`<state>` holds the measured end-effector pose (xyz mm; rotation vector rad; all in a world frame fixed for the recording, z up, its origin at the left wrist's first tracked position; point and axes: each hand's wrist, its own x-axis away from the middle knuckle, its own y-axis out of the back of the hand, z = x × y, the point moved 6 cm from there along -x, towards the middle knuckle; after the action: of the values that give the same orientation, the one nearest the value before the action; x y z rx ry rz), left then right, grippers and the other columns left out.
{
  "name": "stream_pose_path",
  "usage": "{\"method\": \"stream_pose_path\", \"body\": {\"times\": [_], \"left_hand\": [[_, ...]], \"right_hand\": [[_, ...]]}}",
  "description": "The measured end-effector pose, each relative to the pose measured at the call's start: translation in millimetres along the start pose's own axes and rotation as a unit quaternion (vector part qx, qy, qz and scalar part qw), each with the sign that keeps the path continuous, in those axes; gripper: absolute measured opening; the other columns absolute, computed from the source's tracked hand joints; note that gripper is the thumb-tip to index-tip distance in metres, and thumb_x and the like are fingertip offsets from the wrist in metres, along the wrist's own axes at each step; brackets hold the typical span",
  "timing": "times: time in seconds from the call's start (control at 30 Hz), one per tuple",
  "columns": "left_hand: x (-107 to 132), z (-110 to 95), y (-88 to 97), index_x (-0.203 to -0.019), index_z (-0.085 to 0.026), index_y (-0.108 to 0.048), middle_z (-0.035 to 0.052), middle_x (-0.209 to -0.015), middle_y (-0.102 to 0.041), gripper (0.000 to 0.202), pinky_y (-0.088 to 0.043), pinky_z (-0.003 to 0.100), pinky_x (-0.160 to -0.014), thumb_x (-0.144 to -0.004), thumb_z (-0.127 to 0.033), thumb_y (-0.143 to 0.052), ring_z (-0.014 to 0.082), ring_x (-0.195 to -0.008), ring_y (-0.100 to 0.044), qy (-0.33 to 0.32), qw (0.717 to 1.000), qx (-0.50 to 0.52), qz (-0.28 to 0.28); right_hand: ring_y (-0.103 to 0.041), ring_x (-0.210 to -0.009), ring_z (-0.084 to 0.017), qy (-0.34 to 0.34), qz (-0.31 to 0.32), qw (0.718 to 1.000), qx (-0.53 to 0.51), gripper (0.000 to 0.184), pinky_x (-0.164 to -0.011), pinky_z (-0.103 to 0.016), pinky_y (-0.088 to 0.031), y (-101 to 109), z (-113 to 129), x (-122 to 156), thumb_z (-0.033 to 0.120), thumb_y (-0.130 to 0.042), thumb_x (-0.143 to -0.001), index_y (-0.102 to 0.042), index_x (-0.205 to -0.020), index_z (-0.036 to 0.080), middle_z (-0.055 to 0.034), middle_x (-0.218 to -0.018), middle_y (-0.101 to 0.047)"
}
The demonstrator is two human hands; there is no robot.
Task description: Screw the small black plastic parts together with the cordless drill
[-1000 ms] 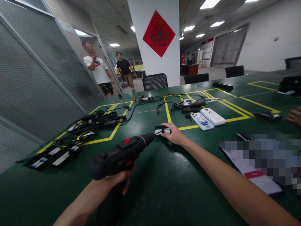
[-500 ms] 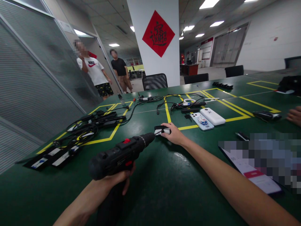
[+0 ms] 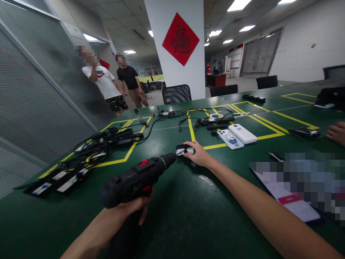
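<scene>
My left hand (image 3: 130, 208) is wrapped round the handle of a black cordless drill (image 3: 134, 181) with red switches. The drill points away and to the right, its chuck end close to a small black-and-white block (image 3: 184, 150). My right hand (image 3: 199, 154) grips that block from its right side, low over the green table (image 3: 172, 223). A thin dark line, perhaps a bit, runs from the chuck to the block; I cannot tell whether it touches. The drill's lower handle is dark and hard to make out.
Tangled black cables and devices (image 3: 107, 144) lie at left. Beyond my right hand are a phone (image 3: 230, 139), a white power bank (image 3: 242, 133) and more cables. A tablet-like screen (image 3: 291, 201) lies at right, near another person's hand (image 3: 335, 133). Two people stand at back left.
The view has shifted slightly. The two people at back left have moved a little to the left. Both my hands keep their hold, the drill nearly in the same place.
</scene>
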<state>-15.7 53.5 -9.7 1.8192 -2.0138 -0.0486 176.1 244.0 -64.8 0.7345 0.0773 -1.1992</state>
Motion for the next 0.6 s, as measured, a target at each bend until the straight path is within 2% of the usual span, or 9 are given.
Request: {"method": "stream_pose_path", "body": {"times": [0.37,0.6], "left_hand": [[-0.8,2.3,1.2,-0.097,-0.019,-0.051,0.0015,-0.078,-0.060,0.039,-0.042,0.030,-0.050,-0.071,-0.047,-0.060,0.0159,-0.049,-0.055,0.007,1.000,0.006,-0.020],[-0.5,0.6,0.4,-0.098,-0.018,-0.051,0.0030,-0.079,-0.059,0.040,-0.042,0.030,-0.050,-0.071,-0.048,-0.058,0.0156,-0.048,-0.053,0.003,1.000,-0.001,-0.012]], "right_hand": [[-0.055,-0.094,-0.016,-0.004,0.001,1.000,0.003,0.047,-0.090,-0.032,-0.041,0.1,0.2,0.0,0.026,-0.066,-0.073,-0.054,-0.118,0.023,-0.0049,-0.107,-0.049],[-0.054,-0.095,-0.016,-0.005,0.003,1.000,0.007,0.046,-0.091,-0.032,-0.041,-0.2,0.8,0.2,0.027,-0.066,-0.074,-0.054,-0.118,0.023,-0.0047,-0.108,-0.049]]}}
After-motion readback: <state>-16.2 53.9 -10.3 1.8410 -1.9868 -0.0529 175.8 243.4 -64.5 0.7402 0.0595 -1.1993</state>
